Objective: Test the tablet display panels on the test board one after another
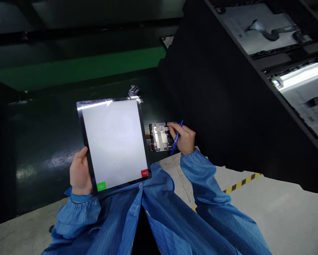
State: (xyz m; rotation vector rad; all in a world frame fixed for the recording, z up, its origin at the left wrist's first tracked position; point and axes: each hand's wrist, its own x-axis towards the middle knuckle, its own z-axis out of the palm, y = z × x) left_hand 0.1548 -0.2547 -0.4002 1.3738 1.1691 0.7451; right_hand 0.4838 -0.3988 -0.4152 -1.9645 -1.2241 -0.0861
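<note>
Your hands are well apart: your left hand (80, 171) grips one flat, glass-faced tablet (113, 141). Your right hand (184, 139) pinches one slim blue pen (177, 138), its fingers on one metal-shielded circuit board (161, 136) lying on the glossy dark worktop (42, 141).

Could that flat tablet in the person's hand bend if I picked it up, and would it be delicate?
The tablet is probably stiff: the left hand grips it by one edge, and it stays flat without sagging. Its glossy, glass-like face, which shows a bright reflection, suggests it could crack if dropped and may feel slippery. It looks thin, so it is likely fairly light for its size.
</note>
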